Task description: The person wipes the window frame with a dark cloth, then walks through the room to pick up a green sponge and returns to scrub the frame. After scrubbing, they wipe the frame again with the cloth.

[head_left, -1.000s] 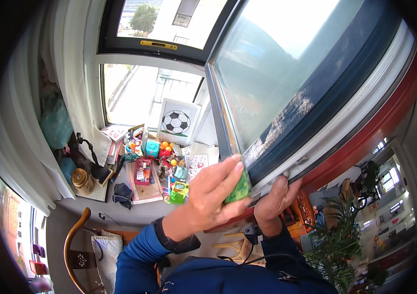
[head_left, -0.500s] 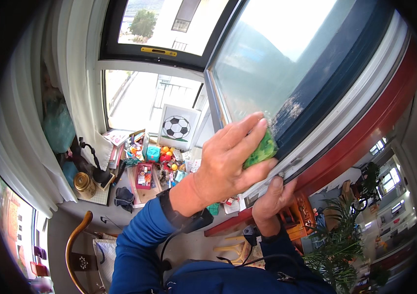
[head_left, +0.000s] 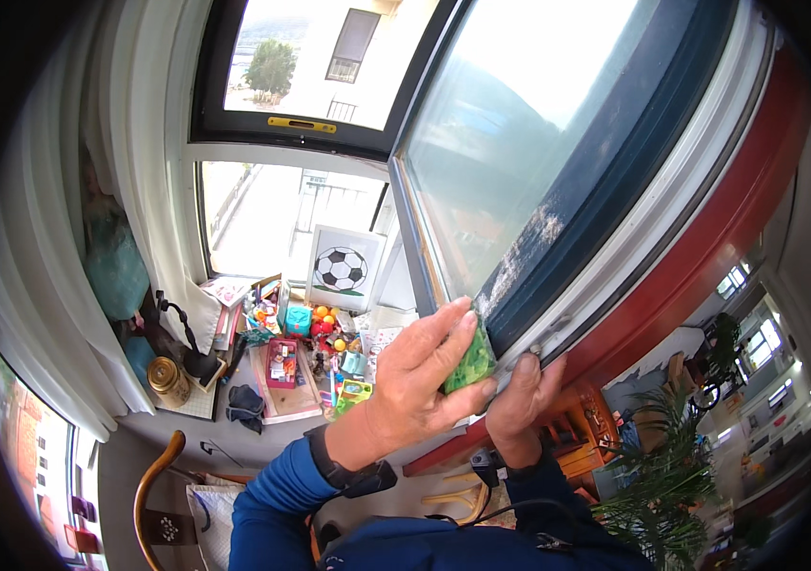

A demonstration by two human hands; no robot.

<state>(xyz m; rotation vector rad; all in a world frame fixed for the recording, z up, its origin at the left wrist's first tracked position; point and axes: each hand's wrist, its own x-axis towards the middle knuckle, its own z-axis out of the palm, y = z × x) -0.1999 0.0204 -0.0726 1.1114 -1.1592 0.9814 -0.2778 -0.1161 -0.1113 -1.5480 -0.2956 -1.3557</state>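
Note:
My left hand (head_left: 410,385) is closed around a green sponge (head_left: 472,364), its fingers stretched along one side and its thumb on the other. The sponge presses against the lower corner of an open window sash (head_left: 572,243) with a dark blue frame. Whitish streaks and bright patches show on the frame just above the sponge, and the glass (head_left: 482,171) looks hazy. Beside it, my right hand (head_left: 520,409) grips the sash's lower edge, thumb and finger against the pale rim. Part of that hand's fingers is hidden.
Below the window, a cluttered desk bears toys, a pink box (head_left: 282,364), a soccer-ball picture (head_left: 341,269) and a golden jar (head_left: 168,381). White curtains (head_left: 134,190) hang at left, above a wooden chair (head_left: 150,500). A leafy plant (head_left: 658,485) stands at right beside a red sill (head_left: 701,257).
My left hand has slid the sponge down the frame toward me and slightly left. The right hand stays near the sash edge; the whole view has shifted a little.

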